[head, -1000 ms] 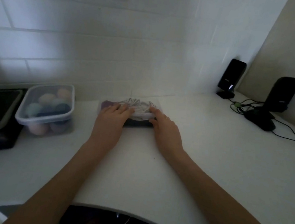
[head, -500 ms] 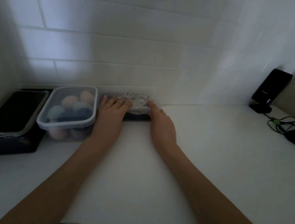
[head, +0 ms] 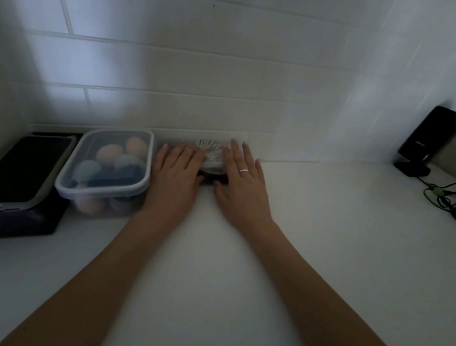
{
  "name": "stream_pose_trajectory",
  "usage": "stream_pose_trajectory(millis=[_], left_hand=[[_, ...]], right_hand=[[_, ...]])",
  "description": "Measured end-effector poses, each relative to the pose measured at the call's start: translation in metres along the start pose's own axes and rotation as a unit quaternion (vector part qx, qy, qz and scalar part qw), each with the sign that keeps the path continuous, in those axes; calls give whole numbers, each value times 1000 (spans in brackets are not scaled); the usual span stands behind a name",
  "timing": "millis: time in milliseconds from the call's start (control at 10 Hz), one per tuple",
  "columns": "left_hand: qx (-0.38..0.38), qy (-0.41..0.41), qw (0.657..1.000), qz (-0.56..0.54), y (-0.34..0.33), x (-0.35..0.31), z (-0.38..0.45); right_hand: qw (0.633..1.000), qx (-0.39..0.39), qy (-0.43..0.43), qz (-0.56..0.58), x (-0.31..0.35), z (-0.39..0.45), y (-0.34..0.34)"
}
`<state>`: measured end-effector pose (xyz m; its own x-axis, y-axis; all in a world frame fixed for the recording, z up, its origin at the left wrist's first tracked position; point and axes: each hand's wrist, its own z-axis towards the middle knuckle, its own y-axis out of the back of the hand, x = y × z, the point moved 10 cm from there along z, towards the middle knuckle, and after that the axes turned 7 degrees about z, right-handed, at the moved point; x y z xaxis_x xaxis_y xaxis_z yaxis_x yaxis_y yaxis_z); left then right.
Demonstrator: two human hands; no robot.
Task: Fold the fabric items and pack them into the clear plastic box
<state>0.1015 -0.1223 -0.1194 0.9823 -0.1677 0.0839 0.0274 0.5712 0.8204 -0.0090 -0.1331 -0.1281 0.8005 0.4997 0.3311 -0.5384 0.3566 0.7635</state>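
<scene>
White countertop (head: 325, 255). Clear plastic box (head: 211, 158) of folded pale and dark fabric, 12 o'clock, now hard against the tiled wall, just beside the lidded container of rounded pastel items (head: 106, 170) at 10 o'clock; earlier it sat nearer the person. Left hand (head: 175, 172), right hand (head: 244, 179): fingers straight, slightly spread, pressing on top. Risk: uneven pressure could skew the lid or pinch fabric.

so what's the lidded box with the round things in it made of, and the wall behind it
The lidded box looks like clear plastic with a frosted, thicker rim: the pastel round things show through its lid and walls. The wall looks like white glazed ceramic tile, judging by the brick-pattern grout lines and soft sheen, though painted tile-effect panel cannot be ruled out.
</scene>
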Motion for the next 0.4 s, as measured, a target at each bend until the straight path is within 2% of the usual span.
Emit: stream_pose_trajectory(millis=[100, 200, 300, 400], left_hand=[[-10, -1, 1000, 2, 1, 0, 1], [31, 9, 999, -14, -1, 1, 1], [3, 7, 998, -64, 8, -1, -2], [-34, 51, 967, -246, 47, 1, -3]], right_hand=[[1000, 5, 0, 20, -3, 1, -6], [1000, 8, -1, 22, -4, 0, -5], [997, -2, -1, 82, -8, -3, -3], [956, -93, -71, 269, -25, 3, 32]])
